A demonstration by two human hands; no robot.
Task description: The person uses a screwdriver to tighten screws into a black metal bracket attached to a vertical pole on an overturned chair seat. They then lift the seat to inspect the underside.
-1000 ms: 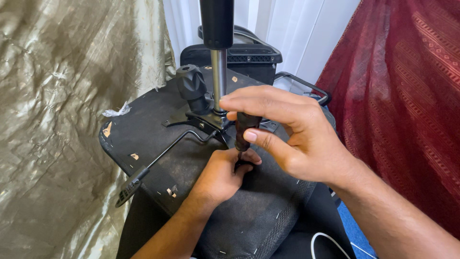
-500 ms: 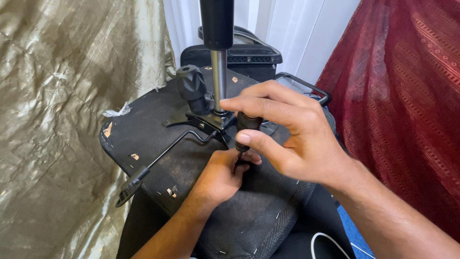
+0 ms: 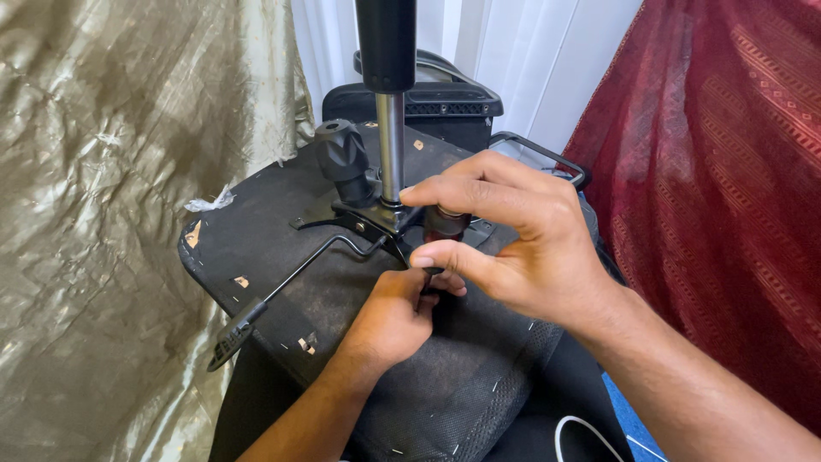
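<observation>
Two hands work at the black metal mechanism plate [image 3: 368, 221] bolted under an upturned office chair seat [image 3: 256, 239]. The right hand [image 3: 513, 244] pinches a small dark cylindrical part [image 3: 445, 224] between thumb and forefinger, just beside the chrome gas-lift column [image 3: 391, 145]. The left hand [image 3: 398, 312] is curled narrowly below it, fingertips touching the plate's edge; what it grips is hidden. A black knob [image 3: 342, 158] stands left of the column, and a bent lever [image 3: 282, 287] runs down-left. Tan scraps of torn lining dot the seat's underside.
</observation>
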